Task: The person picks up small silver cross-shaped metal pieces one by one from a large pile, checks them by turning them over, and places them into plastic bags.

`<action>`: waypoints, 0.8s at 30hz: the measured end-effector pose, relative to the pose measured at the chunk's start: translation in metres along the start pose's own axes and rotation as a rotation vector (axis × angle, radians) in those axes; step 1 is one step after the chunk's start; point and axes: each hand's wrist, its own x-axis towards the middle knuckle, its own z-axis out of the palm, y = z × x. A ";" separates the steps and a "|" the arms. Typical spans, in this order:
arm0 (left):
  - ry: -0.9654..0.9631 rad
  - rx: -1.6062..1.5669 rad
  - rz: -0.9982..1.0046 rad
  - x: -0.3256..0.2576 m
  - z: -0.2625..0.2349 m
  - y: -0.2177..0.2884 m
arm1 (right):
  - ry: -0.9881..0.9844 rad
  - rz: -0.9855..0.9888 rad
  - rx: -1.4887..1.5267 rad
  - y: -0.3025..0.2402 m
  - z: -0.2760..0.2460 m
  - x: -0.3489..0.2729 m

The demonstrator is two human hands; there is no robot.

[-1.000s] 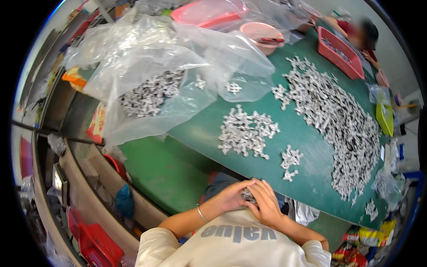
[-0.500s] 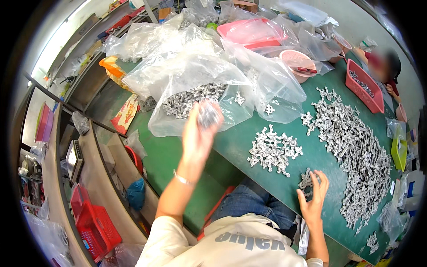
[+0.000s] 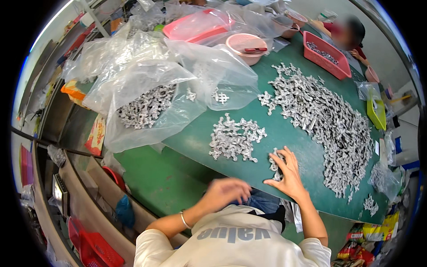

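Note:
My left hand [image 3: 227,195] is in front of my body at the table's near edge, slightly blurred. Its fingers reach out to the right and nothing shows in them. My right hand [image 3: 288,175] rests at the table edge, thumb and fingers curved round a small cluster of grey metal parts [image 3: 275,165]; the palm hides some of them. A loose pile of the same knobbly parts [image 3: 235,138] lies to its left. Beyond, an open clear plastic bag [image 3: 173,120] holds many more parts, seen through its film.
A large heap of metal parts [image 3: 338,138] curves over the green table [image 3: 307,196] on the right. A pink basket [image 3: 340,69] stands at the far right, near another person [image 3: 356,38]. A pale pink bowl [image 3: 244,42] and plastic bags fill the back. Shelving [image 3: 80,200] runs along the left.
My left hand has come back from the plastic bag toward my body, and the parts it held are gone from it. My right hand stays round its cluster. The view has shifted right.

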 end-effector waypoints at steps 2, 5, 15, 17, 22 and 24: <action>-0.236 -0.332 -0.407 -0.002 0.010 -0.048 | 0.002 -0.030 0.013 -0.003 0.004 -0.003; -0.272 -0.862 -0.612 0.020 0.013 -0.098 | 0.028 -0.059 0.060 -0.015 0.012 -0.011; -0.261 -1.261 -0.568 0.048 0.016 -0.132 | -0.001 -0.213 0.030 -0.053 0.046 -0.066; -0.202 -1.232 -0.593 0.049 0.014 -0.138 | -0.028 -0.265 0.062 -0.052 0.048 -0.065; -0.295 -1.329 -0.556 0.038 -0.001 -0.157 | -0.033 -0.405 0.222 -0.061 0.038 -0.056; -0.143 -1.187 -0.608 0.027 0.004 -0.116 | 0.038 -0.382 0.281 -0.053 0.037 -0.055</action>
